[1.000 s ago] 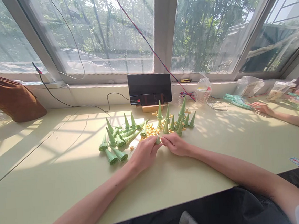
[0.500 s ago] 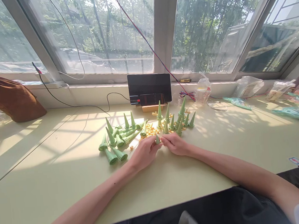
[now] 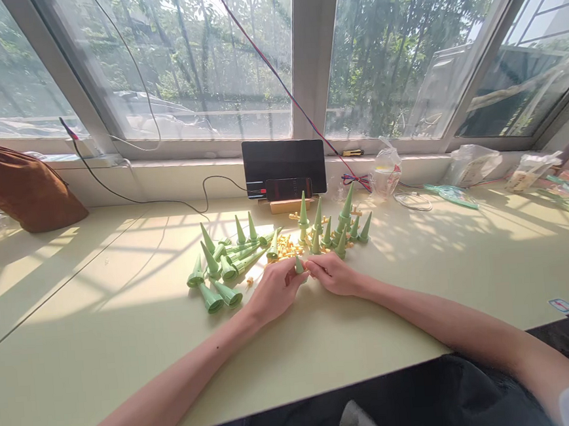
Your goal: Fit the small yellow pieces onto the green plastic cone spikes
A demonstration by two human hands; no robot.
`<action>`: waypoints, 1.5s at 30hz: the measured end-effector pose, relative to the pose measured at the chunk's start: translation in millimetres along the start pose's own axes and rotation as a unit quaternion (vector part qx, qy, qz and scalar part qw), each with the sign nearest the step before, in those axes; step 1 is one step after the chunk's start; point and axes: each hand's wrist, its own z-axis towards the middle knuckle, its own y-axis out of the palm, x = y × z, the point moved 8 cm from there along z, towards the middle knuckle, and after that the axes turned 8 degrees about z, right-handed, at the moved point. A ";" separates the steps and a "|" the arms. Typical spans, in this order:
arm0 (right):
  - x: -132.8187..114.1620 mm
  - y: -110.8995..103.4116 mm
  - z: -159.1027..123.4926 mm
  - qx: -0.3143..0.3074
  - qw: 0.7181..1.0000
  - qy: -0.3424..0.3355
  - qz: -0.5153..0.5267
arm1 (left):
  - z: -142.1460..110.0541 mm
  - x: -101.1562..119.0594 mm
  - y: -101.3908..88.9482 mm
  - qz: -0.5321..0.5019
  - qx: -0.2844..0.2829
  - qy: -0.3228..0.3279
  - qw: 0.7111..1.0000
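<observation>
My left hand (image 3: 277, 290) is wrapped round a green plastic watering spike (image 3: 299, 264), its pointed tip showing above the fingers. Right beside it, the fingertips of my right hand (image 3: 335, 274) are pinched together against the spike's side; whatever they hold is hidden. Beyond the hands lies a pile of small yellow valves (image 3: 287, 245). More green spikes (image 3: 227, 267) stand and lie to the left of the pile. On the right, several upright spikes (image 3: 344, 221) are grouped, some with yellow valves sticking out of their sides. One loose yellow valve (image 3: 249, 282) sits near my left wrist.
A black tablet (image 3: 284, 160) and a phone (image 3: 288, 188) lean on a stand at the back. A brown bag (image 3: 21, 184) is at the far left. Plastic cups and bags (image 3: 387, 171) line the window side, and cables run across the table (image 3: 128, 356).
Almost nothing differs. Both hands stay together at the same spot, and the green spike in my left hand has shifted very slightly.
</observation>
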 end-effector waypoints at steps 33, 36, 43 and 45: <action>-1.9 -0.4 -0.3 0.011 1.000 -0.018 -0.003 | -1.5 7.3 -3.8 0.011 0.009 0.026 1.000; -2.1 -0.8 -0.1 0.011 1.000 -0.014 -0.003 | -2.0 8.5 -4.2 0.019 0.016 0.038 0.999; -4.1 -1.3 0.4 0.011 1.000 -0.011 0.000 | -3.0 8.3 -4.3 0.020 0.023 0.039 0.999; -3.8 -1.2 0.4 0.011 1.000 -0.011 0.000 | -2.6 6.5 -3.4 0.014 0.015 0.026 0.999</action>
